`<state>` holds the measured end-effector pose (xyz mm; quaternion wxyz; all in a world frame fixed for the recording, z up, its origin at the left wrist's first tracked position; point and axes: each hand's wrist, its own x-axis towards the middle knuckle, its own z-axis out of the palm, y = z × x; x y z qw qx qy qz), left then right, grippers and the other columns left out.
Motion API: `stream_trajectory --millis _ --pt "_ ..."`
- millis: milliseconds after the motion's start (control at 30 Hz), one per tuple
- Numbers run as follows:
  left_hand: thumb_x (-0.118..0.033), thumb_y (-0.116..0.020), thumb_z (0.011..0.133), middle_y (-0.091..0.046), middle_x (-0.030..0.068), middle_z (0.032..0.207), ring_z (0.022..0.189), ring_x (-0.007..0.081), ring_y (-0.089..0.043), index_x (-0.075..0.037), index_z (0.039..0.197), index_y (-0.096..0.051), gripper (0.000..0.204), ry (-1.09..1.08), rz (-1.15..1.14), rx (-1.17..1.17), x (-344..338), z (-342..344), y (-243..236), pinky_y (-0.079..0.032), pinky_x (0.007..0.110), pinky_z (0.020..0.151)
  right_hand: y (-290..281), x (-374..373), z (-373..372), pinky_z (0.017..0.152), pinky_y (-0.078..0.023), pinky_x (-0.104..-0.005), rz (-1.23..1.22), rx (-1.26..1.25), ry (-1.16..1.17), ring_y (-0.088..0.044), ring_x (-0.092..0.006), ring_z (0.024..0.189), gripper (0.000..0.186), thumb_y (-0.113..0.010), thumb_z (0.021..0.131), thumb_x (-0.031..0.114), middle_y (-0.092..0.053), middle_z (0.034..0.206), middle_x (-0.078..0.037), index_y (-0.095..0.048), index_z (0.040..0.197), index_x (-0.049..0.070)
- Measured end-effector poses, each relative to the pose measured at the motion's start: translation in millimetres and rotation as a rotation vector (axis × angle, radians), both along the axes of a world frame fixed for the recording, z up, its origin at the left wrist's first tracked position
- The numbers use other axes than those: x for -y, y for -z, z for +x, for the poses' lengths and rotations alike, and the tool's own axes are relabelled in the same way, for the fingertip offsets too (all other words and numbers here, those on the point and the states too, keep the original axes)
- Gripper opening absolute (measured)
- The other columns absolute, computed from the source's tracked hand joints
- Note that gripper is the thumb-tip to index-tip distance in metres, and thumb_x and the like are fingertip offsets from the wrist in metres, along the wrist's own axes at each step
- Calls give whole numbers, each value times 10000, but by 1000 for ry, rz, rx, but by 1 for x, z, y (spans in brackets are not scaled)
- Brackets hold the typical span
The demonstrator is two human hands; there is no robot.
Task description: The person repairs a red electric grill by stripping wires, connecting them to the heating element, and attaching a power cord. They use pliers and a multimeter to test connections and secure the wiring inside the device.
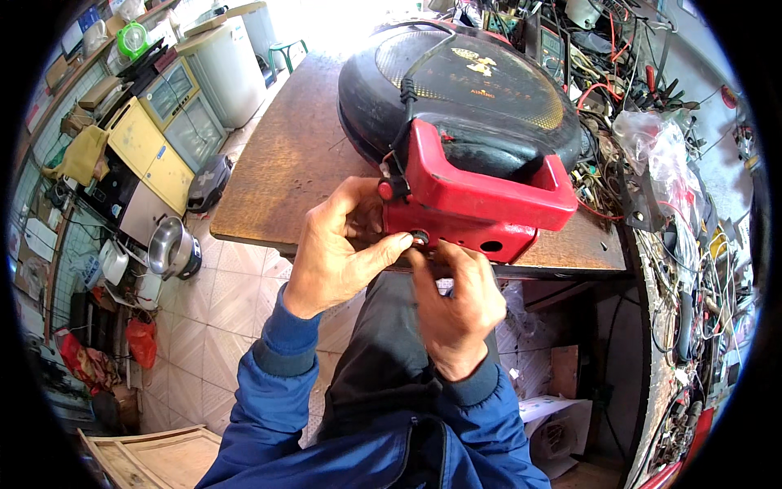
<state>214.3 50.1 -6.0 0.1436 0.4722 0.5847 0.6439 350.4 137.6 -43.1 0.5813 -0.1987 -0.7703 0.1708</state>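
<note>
A round black electric griddle [481,85] lies on the wooden table, its red handle housing [481,191] turned toward me at the front edge. My left hand [338,244] grips the housing's left end, with the thumb against a small dark round fitting [419,237] in the front face. Close beside that fitting, my right hand [460,301] has its fingers bent in a pinch; anything between them is hidden. Just above my left fingers a red-tipped black part [391,189] sticks out of the housing. A black cord [410,90] runs over the lid.
Bare brown wood of the tabletop [285,163] shows left of the griddle. Tangled wires and tools [611,90] crowd the right side, with clear plastic bags [656,147] among them. A metal pot [173,248] stands on the tiled floor, near a yellow cabinet [147,151].
</note>
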Motion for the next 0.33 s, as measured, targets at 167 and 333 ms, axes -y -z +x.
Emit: stream_trajectory --millis 167,333 --pt "10 -807 869 -740 59 1020 919 78 -693 -10 1252 -576 448 -6 33 11 -1 0 1 -587 250 777 -11 -14 23 999 -520 -441 117 47 158 -572 -368 1264 781 -1006 619 168 -558 1305 -232 -617 1276 1" --pt "-4 -827 856 -744 64 1033 922 87 -702 -9 1251 -579 467 -21 4 -29 -1 -4 4 -588 252 775 -2 -23 21 1164 -375 -524 -61 81 109 -355 -427 1470 1184 -1018 619 271 -335 1539 -258 -346 1564 32"
